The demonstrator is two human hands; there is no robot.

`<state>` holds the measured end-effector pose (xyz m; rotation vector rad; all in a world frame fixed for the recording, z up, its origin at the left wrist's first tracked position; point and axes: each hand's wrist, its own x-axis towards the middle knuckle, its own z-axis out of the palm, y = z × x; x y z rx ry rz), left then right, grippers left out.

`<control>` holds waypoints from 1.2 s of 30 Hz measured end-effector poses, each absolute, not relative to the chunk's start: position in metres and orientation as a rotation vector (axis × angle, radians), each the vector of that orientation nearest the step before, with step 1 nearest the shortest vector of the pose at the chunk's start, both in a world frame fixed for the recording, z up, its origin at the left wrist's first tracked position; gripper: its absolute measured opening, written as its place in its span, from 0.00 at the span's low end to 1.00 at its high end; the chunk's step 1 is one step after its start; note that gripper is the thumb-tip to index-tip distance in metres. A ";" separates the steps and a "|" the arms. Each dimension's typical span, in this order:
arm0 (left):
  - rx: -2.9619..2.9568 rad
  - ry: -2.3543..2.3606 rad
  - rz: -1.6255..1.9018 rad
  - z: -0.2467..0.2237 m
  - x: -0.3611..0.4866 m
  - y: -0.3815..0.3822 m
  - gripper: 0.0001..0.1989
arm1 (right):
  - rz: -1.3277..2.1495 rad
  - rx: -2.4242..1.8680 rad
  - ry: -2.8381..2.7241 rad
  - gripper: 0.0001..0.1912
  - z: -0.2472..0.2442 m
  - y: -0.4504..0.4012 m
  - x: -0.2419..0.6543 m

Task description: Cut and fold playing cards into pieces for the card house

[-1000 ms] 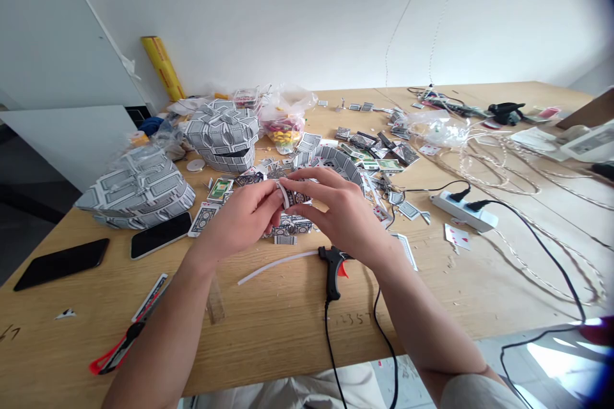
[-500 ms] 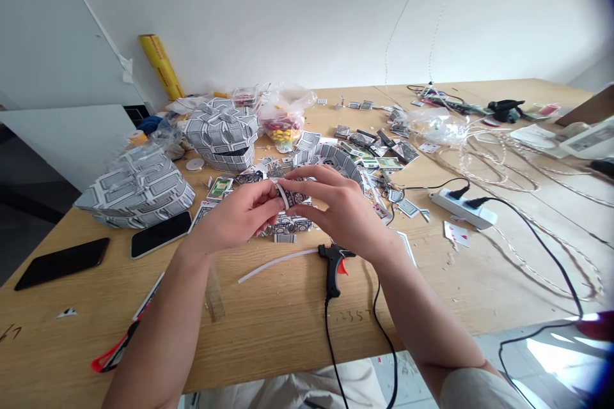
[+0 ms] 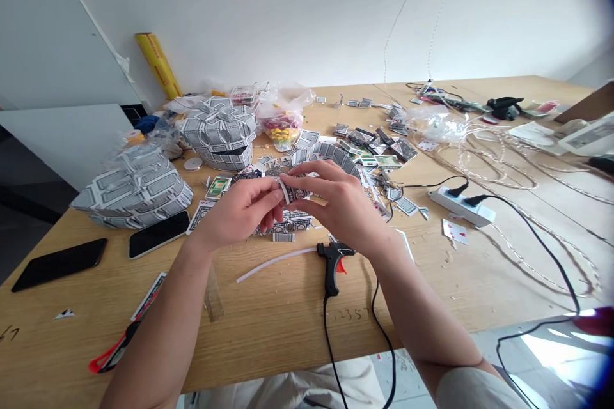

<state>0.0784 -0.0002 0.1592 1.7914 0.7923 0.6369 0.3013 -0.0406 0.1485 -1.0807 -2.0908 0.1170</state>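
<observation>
Near the middle of the table, my left hand point(image 3: 244, 209) pinches the left end of a small curled piece of patterned card point(image 3: 297, 193) with a white edge. My right hand point(image 3: 338, 195) closes round the same piece from the right, its fingers over the top and thumb below. Just under the hands lies a folded patterned card piece point(image 3: 291, 223). A ring built of folded cards point(image 3: 336, 156) stands behind my right hand. In front of the hands rests a black glue gun point(image 3: 332, 267) with a white glue stick point(image 3: 273, 262).
Two folded-card models point(image 3: 218, 131) point(image 3: 137, 188) stand at the left, near two phones point(image 3: 60, 264) point(image 3: 159, 234). A red-handled cutter point(image 3: 112, 351) lies at the front left. Loose cards point(image 3: 403, 150) and a power strip point(image 3: 461, 206) are on the right.
Both hands stay together on the card piece, with small finger shifts. The whole view has moved slightly, so the table things appear a little further left.
</observation>
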 end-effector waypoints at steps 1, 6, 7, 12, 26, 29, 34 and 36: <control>1.780 0.776 0.651 0.159 0.080 -0.001 0.18 | 0.096 -1.076 -2.098 0.20 0.148 -0.040 0.301; 1.767 0.849 0.741 0.156 0.083 -0.002 0.18 | 0.107 -1.018 -2.072 0.17 0.149 -0.039 0.300; 1.767 0.851 0.749 0.156 0.082 -0.002 0.18 | 0.172 -1.016 -2.029 0.18 0.150 -0.039 0.300; 1.811 0.817 0.732 0.161 0.070 0.001 0.17 | 0.810 -1.055 -1.625 0.21 0.150 -0.034 0.300; 1.957 0.853 0.829 0.158 0.074 -0.001 0.16 | 1.046 -1.020 -1.337 0.22 0.153 -0.030 0.289; 1.915 0.938 0.900 0.156 0.081 -0.004 0.18 | 0.965 -1.046 -1.343 0.23 0.153 -0.031 0.286; 1.993 1.061 1.045 0.153 0.087 -0.008 0.18 | 0.994 -1.015 -1.360 0.24 0.149 -0.031 0.286; 2.024 1.034 1.079 0.152 0.088 -0.009 0.17 | 1.047 -0.975 -1.338 0.24 0.148 -0.030 0.287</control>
